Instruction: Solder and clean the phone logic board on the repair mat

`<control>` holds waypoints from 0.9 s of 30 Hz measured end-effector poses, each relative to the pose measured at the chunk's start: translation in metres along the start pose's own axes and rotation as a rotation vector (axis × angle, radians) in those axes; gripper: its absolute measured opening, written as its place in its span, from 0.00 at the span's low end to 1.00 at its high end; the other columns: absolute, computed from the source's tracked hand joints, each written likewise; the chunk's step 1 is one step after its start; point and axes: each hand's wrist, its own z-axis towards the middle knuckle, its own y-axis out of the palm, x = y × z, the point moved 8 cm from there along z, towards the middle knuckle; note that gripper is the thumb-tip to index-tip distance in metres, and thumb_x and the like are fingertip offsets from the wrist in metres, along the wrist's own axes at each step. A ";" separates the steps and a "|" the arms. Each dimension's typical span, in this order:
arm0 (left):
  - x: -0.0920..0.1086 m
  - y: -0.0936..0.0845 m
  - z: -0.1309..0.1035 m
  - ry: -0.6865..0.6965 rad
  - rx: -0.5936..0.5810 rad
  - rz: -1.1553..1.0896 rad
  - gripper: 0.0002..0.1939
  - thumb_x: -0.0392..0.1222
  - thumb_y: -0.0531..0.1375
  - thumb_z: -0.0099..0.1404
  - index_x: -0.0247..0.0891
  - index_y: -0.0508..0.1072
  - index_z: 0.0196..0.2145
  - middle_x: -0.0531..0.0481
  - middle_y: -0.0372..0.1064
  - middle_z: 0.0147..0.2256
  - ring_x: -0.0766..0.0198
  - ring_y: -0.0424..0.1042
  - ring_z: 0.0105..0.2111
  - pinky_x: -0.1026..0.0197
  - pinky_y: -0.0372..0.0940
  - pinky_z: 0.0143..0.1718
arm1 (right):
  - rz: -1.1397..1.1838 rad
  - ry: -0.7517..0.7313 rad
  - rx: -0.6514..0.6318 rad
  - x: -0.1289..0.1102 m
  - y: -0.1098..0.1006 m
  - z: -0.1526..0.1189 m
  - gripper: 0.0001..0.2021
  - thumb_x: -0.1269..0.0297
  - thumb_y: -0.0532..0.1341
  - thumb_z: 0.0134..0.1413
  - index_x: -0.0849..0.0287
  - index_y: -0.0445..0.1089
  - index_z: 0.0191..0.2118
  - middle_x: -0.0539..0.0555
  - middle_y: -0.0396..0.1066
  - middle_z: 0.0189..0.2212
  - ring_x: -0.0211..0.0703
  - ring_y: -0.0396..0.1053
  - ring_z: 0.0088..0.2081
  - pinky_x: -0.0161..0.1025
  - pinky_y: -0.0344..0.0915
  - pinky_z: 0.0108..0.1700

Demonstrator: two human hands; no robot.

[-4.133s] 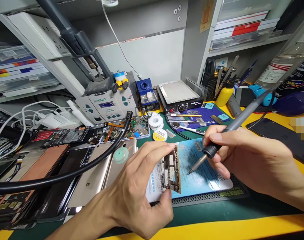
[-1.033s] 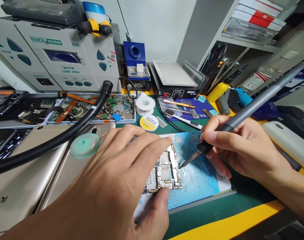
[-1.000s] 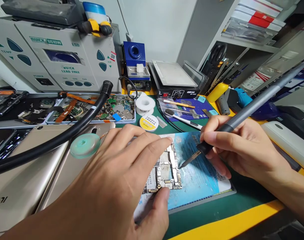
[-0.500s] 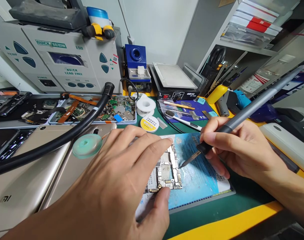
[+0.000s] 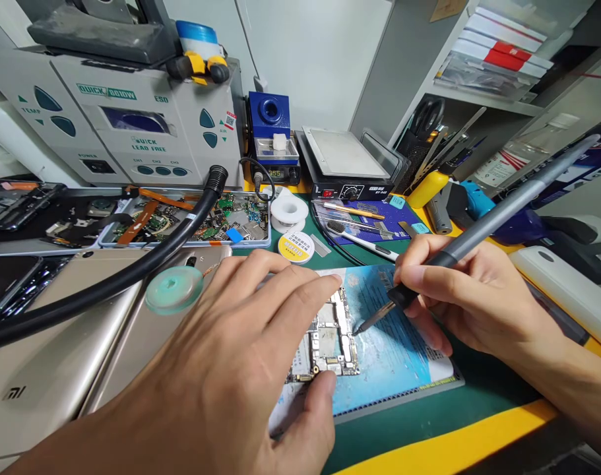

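Observation:
A bare phone circuit board (image 5: 334, 361) lies on a blue and white printed pad (image 5: 394, 359). My left hand (image 5: 245, 336) covers the board's left part, fingertips at its far edge and thumb at its near edge, gripping it between them. In a pen-like grip, my right hand (image 5: 468, 297) holds a grey soldering iron (image 5: 503, 211). Its dark tip meets the board's right edge; whether it touches metal there I cannot tell.
At the back left stands a hot-air station (image 5: 132, 132) whose black hose (image 5: 112, 290) curves over gold phone backs (image 5: 43, 330). Behind the pad are a solder spool (image 5: 289, 212), a round yellow-white tin (image 5: 296, 247), a brush (image 5: 362, 239) and a heating plate (image 5: 344, 155).
The view has shifted very slightly. Both hands, the board and the iron's tip keep practically the same places.

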 end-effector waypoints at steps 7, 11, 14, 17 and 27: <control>0.002 -0.002 -0.003 0.041 0.015 0.022 0.22 0.38 0.64 0.61 0.40 0.73 0.54 0.47 0.74 0.49 0.48 0.69 0.52 0.37 0.56 0.63 | 0.021 0.003 0.012 0.002 -0.002 -0.001 0.08 0.59 0.72 0.55 0.52 0.77 0.27 0.46 0.73 0.14 0.40 0.67 0.09 0.29 0.62 0.09; 0.004 -0.003 0.000 0.078 0.028 0.027 0.26 0.38 0.63 0.61 0.38 0.72 0.58 0.48 0.74 0.51 0.49 0.68 0.51 0.39 0.58 0.62 | 0.017 0.000 0.013 0.002 0.000 0.001 0.08 0.59 0.73 0.54 0.51 0.77 0.27 0.46 0.73 0.14 0.40 0.67 0.09 0.29 0.62 0.08; 0.003 -0.001 0.002 0.081 0.015 0.040 0.24 0.38 0.63 0.61 0.38 0.72 0.56 0.47 0.74 0.50 0.49 0.68 0.51 0.41 0.60 0.61 | 0.008 0.000 0.012 0.000 0.001 0.002 0.09 0.59 0.73 0.54 0.51 0.76 0.27 0.46 0.73 0.14 0.40 0.68 0.09 0.28 0.63 0.09; 0.001 0.000 0.002 0.070 0.007 0.046 0.23 0.37 0.63 0.61 0.38 0.73 0.54 0.46 0.74 0.48 0.49 0.69 0.51 0.41 0.62 0.59 | 0.009 -0.007 0.005 -0.001 0.002 0.002 0.09 0.59 0.72 0.55 0.52 0.76 0.27 0.46 0.73 0.14 0.39 0.68 0.09 0.28 0.63 0.10; 0.003 -0.001 0.000 0.097 0.017 0.047 0.25 0.36 0.62 0.61 0.36 0.73 0.57 0.45 0.73 0.50 0.49 0.68 0.52 0.44 0.63 0.58 | 0.065 0.011 0.010 0.001 0.001 0.002 0.08 0.61 0.72 0.54 0.52 0.76 0.26 0.46 0.73 0.15 0.40 0.68 0.09 0.28 0.63 0.09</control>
